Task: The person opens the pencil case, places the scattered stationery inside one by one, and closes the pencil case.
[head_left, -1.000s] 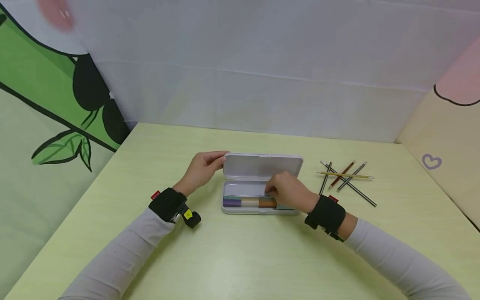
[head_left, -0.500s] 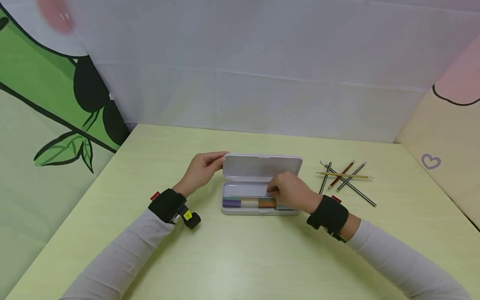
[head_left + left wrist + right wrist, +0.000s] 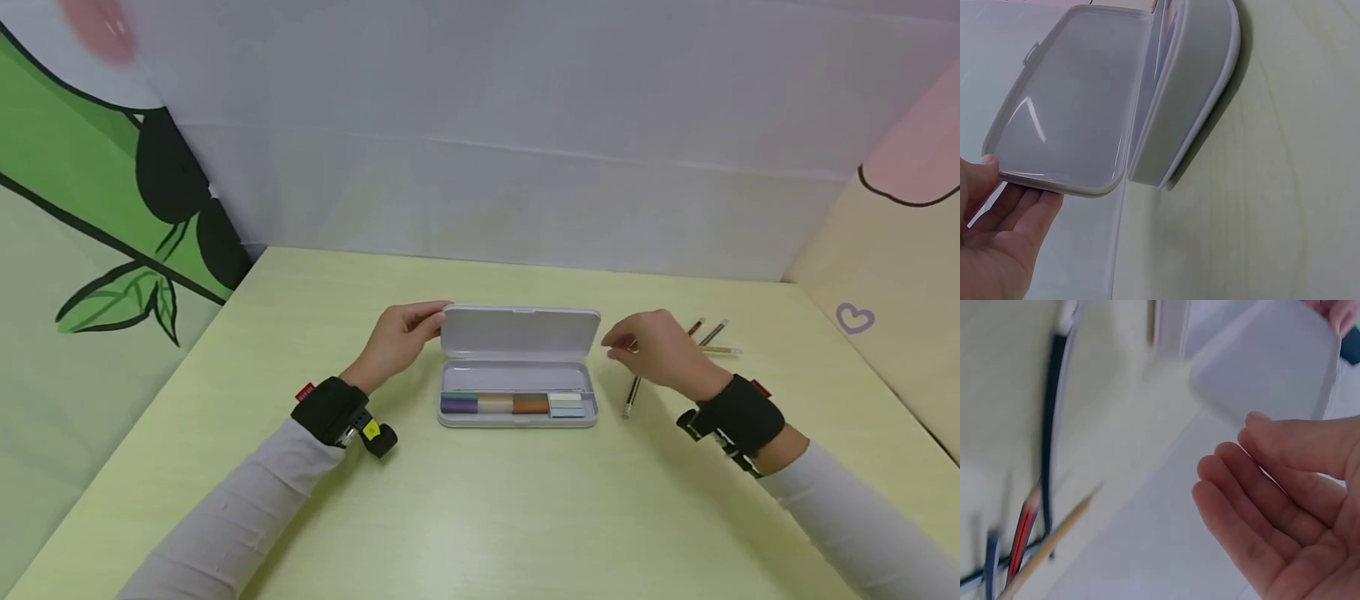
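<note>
The left hand (image 3: 397, 343) reaches in from the left and pinches a top corner of the lid (image 3: 520, 332), with its thumb on the front and its fingers behind. The right hand (image 3: 663, 354) is up in the air, just right of the case (image 3: 517, 422). Its fingers are loosely bent, its thumb is close to the first finger, and it holds nothing.

The case sits in the middle of the table (image 3: 465, 508). Its long side goes from left to right. The lid stands up at the back and leans away, with its inside facing the person. In the front row are a purple piece (image 3: 459, 405), a cream piece (image 3: 495, 404), an orange piece (image 3: 530, 406) and some pale blocks (image 3: 566, 406) at the right end.

Right of the case, pencils lie crossed in a pile. The right hand hides part of them from the head camera. The yellow pencil (image 3: 722, 351) lies across others, its blunt end to the right. A dark pencil (image 3: 632, 398) has its white end toward the person. A red pencil (image 3: 1022, 534) is there too.
</note>
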The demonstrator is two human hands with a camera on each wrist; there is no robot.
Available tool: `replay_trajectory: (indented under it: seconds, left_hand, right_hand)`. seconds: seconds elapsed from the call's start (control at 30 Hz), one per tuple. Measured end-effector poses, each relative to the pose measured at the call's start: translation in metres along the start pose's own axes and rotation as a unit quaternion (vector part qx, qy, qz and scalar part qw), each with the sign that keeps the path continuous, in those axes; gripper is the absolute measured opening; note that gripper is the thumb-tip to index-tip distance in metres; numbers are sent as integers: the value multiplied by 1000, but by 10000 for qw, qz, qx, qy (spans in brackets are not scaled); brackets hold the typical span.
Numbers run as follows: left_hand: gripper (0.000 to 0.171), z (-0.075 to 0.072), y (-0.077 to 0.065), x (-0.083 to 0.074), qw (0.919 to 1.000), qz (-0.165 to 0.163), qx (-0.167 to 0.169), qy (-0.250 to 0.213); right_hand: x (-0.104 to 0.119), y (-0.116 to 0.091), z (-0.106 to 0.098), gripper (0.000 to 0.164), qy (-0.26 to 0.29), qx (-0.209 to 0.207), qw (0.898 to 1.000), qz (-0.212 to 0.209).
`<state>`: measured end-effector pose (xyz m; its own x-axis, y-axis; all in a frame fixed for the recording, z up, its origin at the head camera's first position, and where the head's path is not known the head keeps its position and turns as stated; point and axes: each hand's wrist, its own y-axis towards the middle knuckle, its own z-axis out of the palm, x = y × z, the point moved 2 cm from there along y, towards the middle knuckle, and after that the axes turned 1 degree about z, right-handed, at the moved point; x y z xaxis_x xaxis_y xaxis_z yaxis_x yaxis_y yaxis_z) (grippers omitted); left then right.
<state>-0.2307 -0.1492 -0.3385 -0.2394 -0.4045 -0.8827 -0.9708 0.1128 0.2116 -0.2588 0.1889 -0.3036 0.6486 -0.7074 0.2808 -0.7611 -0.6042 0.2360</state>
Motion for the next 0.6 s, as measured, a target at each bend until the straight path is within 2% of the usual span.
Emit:
replay_trajectory:
  seconds: [0.17, 0.27, 0.4, 0.6]
  left_hand:
    - [36, -1, -1, 0, 10000, -54, -40, -43]
    - [36, -1, -2, 2, 10000, 10, -64, -38]
    - [35, -1, -2, 2, 9998, 194, -66, 4]
    - [34, -1, -2, -3, 9996, 279, -34, -30]
  right_hand:
    - [-35, -7, -19, 11, -377, -438, 9979, 307]
    - [-58, -11, -22, 12, -532, -479, 9965, 431]
    - [-86, -15, -21, 15, -669, -189, 9963, 496]
    - [-117, -15, -18, 17, -637, 418, 9957, 527]
